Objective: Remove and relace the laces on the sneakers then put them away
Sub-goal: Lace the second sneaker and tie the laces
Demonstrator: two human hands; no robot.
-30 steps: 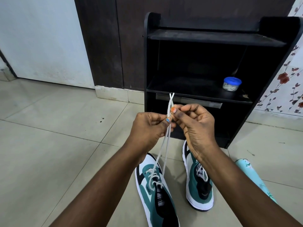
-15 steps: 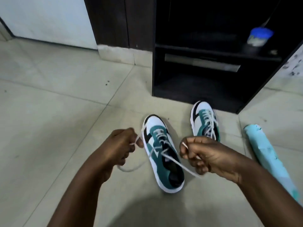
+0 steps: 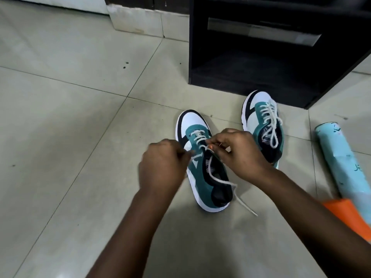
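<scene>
I see the far sneaker on the right fully laced. On the near sneaker, only the toe holes have lace. My left hand and right hand each pinch it. The black shelf waits.

Both hands pinching lace, near sneaker

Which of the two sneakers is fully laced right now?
The far sneaker, nearest the black cabinet, is laced to the top. The near sneaker under both hands has only its lowest eyelets threaded.
</scene>
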